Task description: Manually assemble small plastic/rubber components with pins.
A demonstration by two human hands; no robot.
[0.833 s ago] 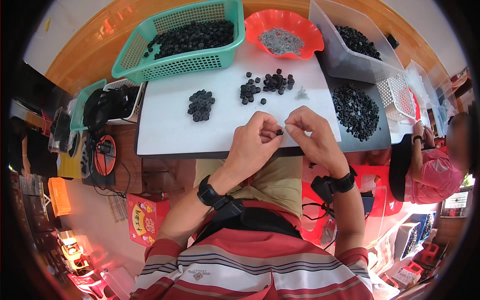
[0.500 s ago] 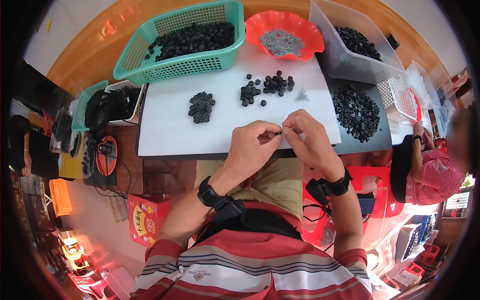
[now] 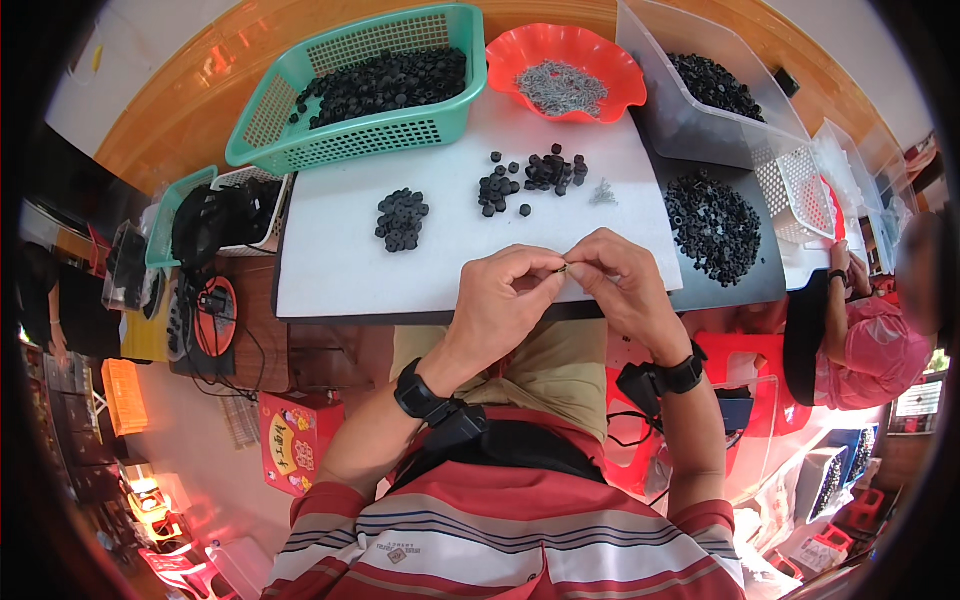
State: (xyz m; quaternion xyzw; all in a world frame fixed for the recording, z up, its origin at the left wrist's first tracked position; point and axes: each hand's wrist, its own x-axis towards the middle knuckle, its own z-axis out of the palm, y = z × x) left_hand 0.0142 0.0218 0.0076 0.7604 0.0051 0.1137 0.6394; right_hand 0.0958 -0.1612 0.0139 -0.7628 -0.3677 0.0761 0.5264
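Note:
Over the near edge of a white work surface [image 3: 345, 275], my left hand [image 3: 505, 300] and my right hand [image 3: 622, 285] meet fingertip to fingertip. Between them is a small dark part [image 3: 562, 268], mostly covered by the fingers, so its exact kind does not show. My left thumb and fingers pinch it; the right thumb and forefinger press together at its side, and what they hold is too small to name. Beyond the hands lie a left pile of small black knob-like parts [image 3: 402, 220], looser black parts [image 3: 550, 170] in the middle, and a little heap of thin metal pins or screws [image 3: 603, 192].
A green basket [image 3: 350, 140] of black parts, a red scalloped dish [image 3: 625, 85] of metal pieces and a clear bin [image 3: 690, 130] stand along the back. More black pieces [image 3: 712, 225] cover a dark board at right. Another person [image 3: 870, 340] sits at far right.
My right hand has tilted slightly, its fingers closing in against the left fingertips. The small part stays between the hands, and the piles look the same.

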